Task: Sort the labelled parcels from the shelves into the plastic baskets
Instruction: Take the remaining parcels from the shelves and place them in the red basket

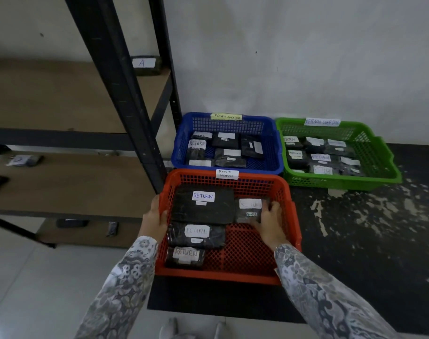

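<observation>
A red plastic basket sits on the floor in front of me, with several black parcels labelled RETURN inside. My left hand grips the basket's left rim. Inside the basket, my right hand holds a small black parcel near the right side, next to a large black parcel. Behind stand a blue basket and a green basket, each holding several labelled parcels. A parcel marked A lies on the upper shelf.
A black metal rack with wooden shelves stands at the left; a few small parcels lie on its lower shelves. A dark worn mat covers the floor under the baskets. A white wall is behind.
</observation>
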`<control>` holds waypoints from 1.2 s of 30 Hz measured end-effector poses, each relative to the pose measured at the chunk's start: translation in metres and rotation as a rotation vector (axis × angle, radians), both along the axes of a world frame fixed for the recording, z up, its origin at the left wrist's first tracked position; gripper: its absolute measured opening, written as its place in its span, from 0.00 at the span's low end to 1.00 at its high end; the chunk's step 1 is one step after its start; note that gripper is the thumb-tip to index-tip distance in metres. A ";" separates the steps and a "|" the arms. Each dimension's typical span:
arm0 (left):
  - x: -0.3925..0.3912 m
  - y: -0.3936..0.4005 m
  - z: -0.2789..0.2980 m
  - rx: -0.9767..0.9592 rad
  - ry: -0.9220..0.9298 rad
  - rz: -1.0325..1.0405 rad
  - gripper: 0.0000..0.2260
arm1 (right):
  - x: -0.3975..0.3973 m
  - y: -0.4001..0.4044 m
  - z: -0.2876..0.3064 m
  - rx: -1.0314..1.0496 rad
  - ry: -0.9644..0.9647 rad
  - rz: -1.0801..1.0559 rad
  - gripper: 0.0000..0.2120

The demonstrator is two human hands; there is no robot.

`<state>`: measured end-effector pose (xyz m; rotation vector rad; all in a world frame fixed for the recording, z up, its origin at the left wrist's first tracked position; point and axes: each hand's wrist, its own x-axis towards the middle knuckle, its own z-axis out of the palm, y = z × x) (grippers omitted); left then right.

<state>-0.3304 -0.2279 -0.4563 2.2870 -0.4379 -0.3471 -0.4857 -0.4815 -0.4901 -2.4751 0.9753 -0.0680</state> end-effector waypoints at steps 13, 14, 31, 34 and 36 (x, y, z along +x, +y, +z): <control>-0.001 0.000 0.003 0.000 -0.006 0.002 0.21 | 0.010 0.007 0.000 -0.109 0.208 0.077 0.29; -0.003 0.000 0.004 0.002 -0.004 0.000 0.21 | 0.010 0.009 0.005 -0.104 0.201 0.078 0.28; 0.021 0.207 0.040 0.667 -0.372 -0.215 0.30 | 0.061 0.231 0.089 -0.103 0.066 0.309 0.31; 0.034 0.275 0.039 0.710 -0.401 -0.198 0.29 | 0.081 0.291 0.086 -0.132 0.062 0.352 0.31; 0.042 0.317 0.039 0.729 -0.350 -0.160 0.29 | 0.096 0.332 0.083 -0.135 0.074 0.394 0.30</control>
